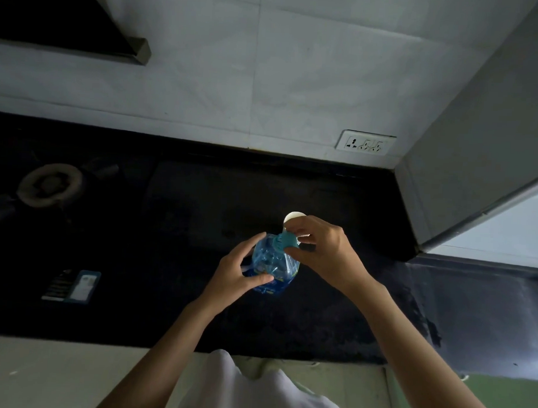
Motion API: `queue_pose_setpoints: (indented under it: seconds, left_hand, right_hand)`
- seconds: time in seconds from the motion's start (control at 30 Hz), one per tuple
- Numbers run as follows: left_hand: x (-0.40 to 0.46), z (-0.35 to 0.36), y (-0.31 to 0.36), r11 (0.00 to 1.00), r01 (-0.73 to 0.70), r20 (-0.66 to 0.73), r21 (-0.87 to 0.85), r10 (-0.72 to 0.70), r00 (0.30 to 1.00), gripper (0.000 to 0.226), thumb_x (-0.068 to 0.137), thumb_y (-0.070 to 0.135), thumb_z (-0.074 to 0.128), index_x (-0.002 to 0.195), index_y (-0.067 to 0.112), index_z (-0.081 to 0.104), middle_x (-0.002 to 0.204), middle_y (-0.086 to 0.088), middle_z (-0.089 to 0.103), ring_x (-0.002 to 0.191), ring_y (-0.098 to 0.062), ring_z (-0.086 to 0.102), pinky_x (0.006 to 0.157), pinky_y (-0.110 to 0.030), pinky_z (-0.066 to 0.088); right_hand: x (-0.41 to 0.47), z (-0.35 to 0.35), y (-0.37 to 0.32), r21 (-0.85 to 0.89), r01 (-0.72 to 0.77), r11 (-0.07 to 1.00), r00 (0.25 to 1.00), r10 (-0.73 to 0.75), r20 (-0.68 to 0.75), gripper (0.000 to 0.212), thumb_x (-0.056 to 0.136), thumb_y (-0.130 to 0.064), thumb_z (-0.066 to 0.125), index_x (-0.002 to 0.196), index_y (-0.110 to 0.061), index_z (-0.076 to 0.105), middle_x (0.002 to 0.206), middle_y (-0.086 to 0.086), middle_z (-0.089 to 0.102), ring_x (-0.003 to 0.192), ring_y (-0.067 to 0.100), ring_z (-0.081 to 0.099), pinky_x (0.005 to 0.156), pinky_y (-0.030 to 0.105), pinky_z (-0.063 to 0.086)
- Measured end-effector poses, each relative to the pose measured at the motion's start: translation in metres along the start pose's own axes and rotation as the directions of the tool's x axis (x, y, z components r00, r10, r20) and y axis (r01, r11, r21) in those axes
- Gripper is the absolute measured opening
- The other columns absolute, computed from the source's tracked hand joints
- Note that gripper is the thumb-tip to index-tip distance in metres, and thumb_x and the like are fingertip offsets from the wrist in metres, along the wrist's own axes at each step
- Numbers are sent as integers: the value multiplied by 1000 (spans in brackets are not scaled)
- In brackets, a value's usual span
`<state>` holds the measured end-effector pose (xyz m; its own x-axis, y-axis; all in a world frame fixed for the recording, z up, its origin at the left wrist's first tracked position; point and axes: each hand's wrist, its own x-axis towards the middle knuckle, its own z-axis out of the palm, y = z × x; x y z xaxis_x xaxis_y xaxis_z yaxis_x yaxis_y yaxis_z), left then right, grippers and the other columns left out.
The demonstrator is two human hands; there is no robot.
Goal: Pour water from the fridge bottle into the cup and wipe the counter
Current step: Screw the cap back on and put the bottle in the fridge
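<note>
While the left hand [244, 273] braces the bottle [274, 263], the right hand [318, 248] works the cap [286, 239].

Bottle is upright over the dark surface [200, 219], mid-frame, near the front edge. Left hand is clamped round the body, probably so it won't turn; right fingertips are pinched on the teal cap, which looks still seated, so unscrewing is my guess. Bottle is thin, ribbed blue plastic with a printed label, so it will likely dent under a hard squeeze. The cup [293, 218], white with a round rim, sits just behind the bottle, half hidden by the right hand, close for the pour. Surface is black, matte and speckled; no cloth in sight for the wipe.
</note>
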<state>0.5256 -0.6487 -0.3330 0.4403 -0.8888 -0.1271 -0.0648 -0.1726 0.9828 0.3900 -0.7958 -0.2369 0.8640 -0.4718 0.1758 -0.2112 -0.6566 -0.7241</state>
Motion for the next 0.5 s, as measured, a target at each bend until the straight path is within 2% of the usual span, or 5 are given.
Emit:
queue_pose_setpoints:
  seconds: [0.17, 0.3, 0.37, 0.43, 0.5]
  left_hand:
    - [0, 0, -1, 1000, 0, 2, 2, 0, 1000, 78, 76, 13, 80, 140, 37, 41, 137, 20, 45, 124, 7, 45, 95, -19, 49]
    - [1, -1, -2, 1000, -2, 4, 10, 2, 1000, 79, 76, 15, 81, 140, 38, 41, 139, 19, 45, 127, 2, 46, 95, -20, 49]
    - [1, -1, -1, 1000, 0, -2, 8, 0, 1000, 79, 75, 15, 81, 139, 40, 42, 139, 19, 45, 126, 7, 44, 94, -20, 49]
    - [2, -2, -1, 1000, 0, -10, 6, 0, 1000, 79, 74, 13, 82, 135, 45, 43, 137, 20, 46, 125, 8, 44, 94, -21, 50]
    - [3, -2, -1, 1000, 0, -11, 11, 0, 1000, 79, 74, 13, 82, 131, 49, 43, 135, 22, 46, 125, 8, 44, 95, -22, 50]
  right_hand:
    - [6, -2, -5, -75, 68, 995, 996, -63, 62, 30, 80, -14, 77, 109, -17, 69, 105, -6, 65, 88, 6, 63, 78, 21, 55]
    - [13, -3, -6, -188, 148, 971, 984, -126, 122, 29, 83, -16, 73, 111, -16, 70, 108, -7, 64, 80, -8, 52, 76, 14, 47]
    - [14, -3, -7, -223, 201, 954, 971, -165, 171, 30, 83, -11, 72, 112, -15, 70, 111, -4, 66, 88, -3, 57, 80, 21, 51]
    - [16, -1, -8, -266, 244, 933, 957, -188, 219, 31, 82, -6, 71, 112, -14, 70, 114, -2, 67, 102, 12, 63, 85, 31, 54]
    - [18, 0, -9, -284, 245, 927, 954, -177, 244, 32, 82, -3, 69, 113, -13, 70, 116, -1, 67, 106, 17, 64, 86, 36, 55]
